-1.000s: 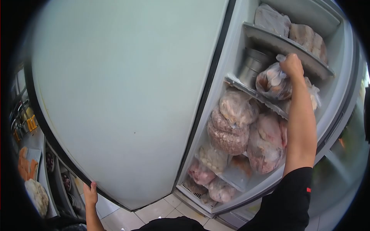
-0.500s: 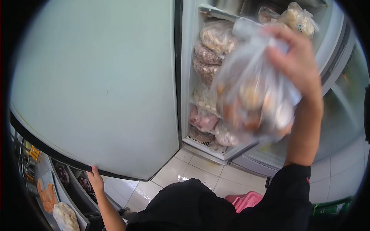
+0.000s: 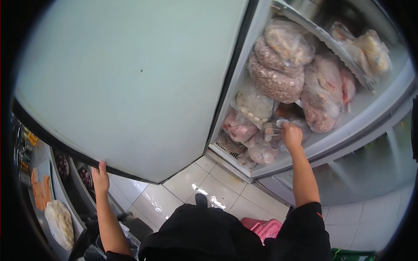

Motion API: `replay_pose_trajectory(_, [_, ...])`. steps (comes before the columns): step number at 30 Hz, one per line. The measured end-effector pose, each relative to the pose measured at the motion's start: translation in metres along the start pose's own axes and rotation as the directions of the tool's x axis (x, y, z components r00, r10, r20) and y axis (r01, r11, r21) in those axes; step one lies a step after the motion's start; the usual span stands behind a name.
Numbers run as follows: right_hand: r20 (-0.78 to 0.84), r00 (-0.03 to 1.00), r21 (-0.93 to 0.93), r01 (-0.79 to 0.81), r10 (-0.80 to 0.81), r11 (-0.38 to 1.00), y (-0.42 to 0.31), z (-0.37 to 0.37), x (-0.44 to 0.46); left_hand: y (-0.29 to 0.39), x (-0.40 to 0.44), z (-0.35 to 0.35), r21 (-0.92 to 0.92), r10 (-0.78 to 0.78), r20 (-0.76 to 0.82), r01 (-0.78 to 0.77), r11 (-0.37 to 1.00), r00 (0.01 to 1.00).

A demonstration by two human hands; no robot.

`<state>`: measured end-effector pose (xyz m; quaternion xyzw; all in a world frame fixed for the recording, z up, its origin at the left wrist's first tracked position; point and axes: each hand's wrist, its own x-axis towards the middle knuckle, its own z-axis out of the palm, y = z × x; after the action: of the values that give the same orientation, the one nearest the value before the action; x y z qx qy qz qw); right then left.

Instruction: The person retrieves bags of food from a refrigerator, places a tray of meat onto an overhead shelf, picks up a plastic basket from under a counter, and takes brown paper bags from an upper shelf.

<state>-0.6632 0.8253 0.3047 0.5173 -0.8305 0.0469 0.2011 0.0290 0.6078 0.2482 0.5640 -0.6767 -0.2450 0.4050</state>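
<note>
My left hand (image 3: 100,177) grips the edge of the freezer door (image 3: 126,87), which stands wide open. Inside the freezer, at the lower shelves, my right hand (image 3: 292,135) is closed on the gathered top of a clear plastic bag (image 3: 273,131); most of the bag is hard to tell from those around it. Just above are a bag of white pieces (image 3: 256,105), a bag of ground meat (image 3: 277,78) and a large bag of pale meat (image 3: 322,100). A pink meat bag (image 3: 239,126) lies to the left of my right hand.
An upper shelf (image 3: 324,39) holds more bags (image 3: 375,52). At the left, a counter carries a tray of orange fillets (image 3: 42,191) and a bag of pale food (image 3: 59,224). A pink container (image 3: 266,229) stands on the tiled floor (image 3: 217,178), near a green crate (image 3: 353,254).
The large bag my right hand held up close to the camera is out of that spot. My right hand has moved down and left into the lower freezer. My left hand stays on the door.
</note>
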Motion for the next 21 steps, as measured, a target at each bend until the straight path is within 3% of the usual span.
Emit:
replay_pose_trajectory(3, [0.041,0.962,-0.067,-0.266,0.269,0.962,0.033,0.054,-0.002,-0.003,-0.004,-0.006,0.018,-0.058,0.04,0.057,0.998,0.998])
replay_pose_trajectory(4, [0.166,0.903,-0.142,-0.376,0.397,0.916,0.04,0.064,0.0,-0.003,-0.003,-0.006,0.02,-0.073,0.054,0.072,0.997,0.996])
replay_pose_trajectory(7, [0.249,0.748,0.029,-0.641,0.615,0.767,0.025,0.075,-0.005,0.002,-0.01,-0.006,0.087,-0.116,0.003,0.116,0.989,0.993])
replay_pose_trajectory(8, [0.375,0.699,0.061,-0.674,0.609,0.736,0.0,0.053,-0.008,0.008,-0.012,-0.005,0.072,-0.115,-0.009,0.115,0.991,0.993])
replay_pose_trajectory(11, [0.213,0.851,-0.192,-0.445,0.48,0.875,0.0,0.098,-0.034,0.024,-0.018,0.0,0.028,-0.116,-0.065,0.118,0.993,0.991])
replay_pose_trajectory(12, [0.075,0.938,-0.205,-0.317,0.338,0.926,0.017,0.115,-0.038,0.018,-0.018,0.0,0.161,-0.223,-0.059,0.23,0.96,0.973])
replay_pose_trajectory(13, [0.094,0.952,-0.014,-0.293,0.293,0.956,0.025,0.098,-0.025,0.01,-0.018,-0.004,0.291,-0.333,-0.085,0.343,0.893,0.939])
replay_pose_trajectory(14, [0.113,0.962,0.187,-0.265,0.247,0.946,0.029,0.073,-0.01,0.022,-0.016,0.0,0.442,-0.308,-0.102,0.321,0.838,0.946])
replay_pose_trajectory(15, [0.131,0.971,0.373,-0.236,0.201,0.897,0.033,0.047,0.003,0.033,-0.011,-0.001,0.335,-0.371,-0.017,0.355,0.873,0.929])
replay_pose_trajectory(16, [0.07,0.962,0.001,-0.264,0.263,0.965,0.089,0.117,0.003,0.044,-0.006,-0.002,0.228,-0.429,0.068,0.404,0.886,0.901])
replay_pose_trajectory(17, [-0.031,0.981,0.115,-0.185,0.189,0.976,0.092,0.123,0.005,0.064,-0.006,0.005,0.108,-0.299,0.008,0.296,0.949,0.954])
replay_pose_trajectory(18, [-0.085,0.977,0.195,-0.176,0.196,0.965,0.094,0.14,0.012,0.064,-0.003,0.005,0.063,-0.356,0.019,0.354,0.933,0.934])
replay_pose_trajectory(19, [0.034,0.967,0.271,-0.253,0.253,0.929,0.073,0.125,0.024,0.081,0.004,-0.004,0.098,-0.503,0.114,0.494,0.864,0.857])
replay_pose_trajectory(20, [-0.025,0.986,0.044,-0.161,0.162,0.986,0.095,0.17,0.026,0.069,0.005,-0.001,-0.132,-0.427,0.143,0.444,0.886,0.893])
replay_pose_trajectory(21, [-0.136,0.982,-0.095,-0.145,0.132,0.985,0.086,0.165,0.025,0.061,0.004,0.003,-0.118,-0.318,0.053,0.322,0.939,0.947])
